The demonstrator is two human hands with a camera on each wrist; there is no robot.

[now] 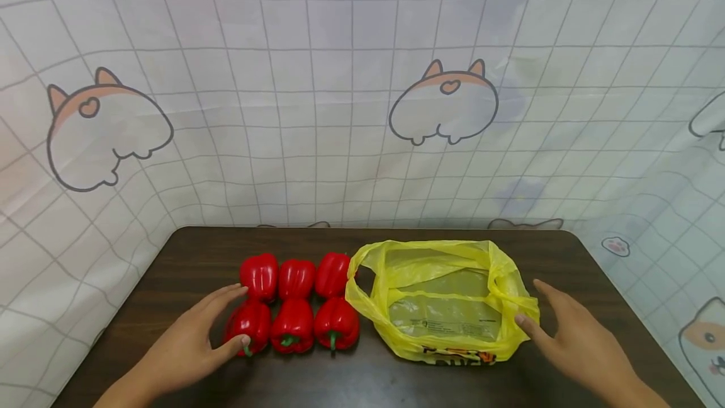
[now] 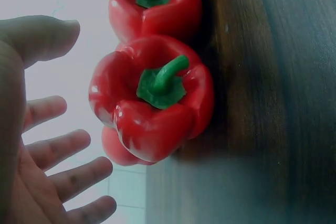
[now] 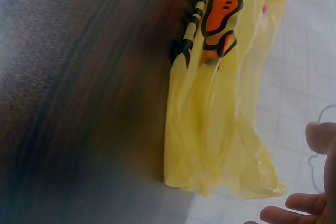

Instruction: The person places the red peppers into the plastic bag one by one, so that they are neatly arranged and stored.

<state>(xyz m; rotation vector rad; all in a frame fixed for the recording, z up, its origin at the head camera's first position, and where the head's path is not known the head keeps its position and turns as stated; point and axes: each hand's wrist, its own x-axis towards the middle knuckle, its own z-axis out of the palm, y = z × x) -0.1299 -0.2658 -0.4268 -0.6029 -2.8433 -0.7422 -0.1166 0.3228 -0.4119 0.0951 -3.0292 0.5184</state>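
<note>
Several glossy red bell peppers (image 1: 291, 325) with green stems stand in two rows of three on the dark wooden table. My left hand (image 1: 189, 342) is beside the front-left pepper (image 2: 123, 119), fingers spread and holding nothing; the left wrist view shows a gap between them. To the right of the peppers, a yellow plastic bag (image 1: 404, 344) sits with its mouth spread wide and a handle loop toward the peppers. My right hand (image 1: 583, 345) is at the bag's right side, thumb and fingers apart, gripping nothing. Black and orange print marks the bag's front wall (image 3: 210, 119).
The dark wood-grain tabletop (image 1: 340, 383) has rounded back corners. Behind and beside it hangs a white gridded cloth (image 1: 317, 162) with cartoon dog drawings.
</note>
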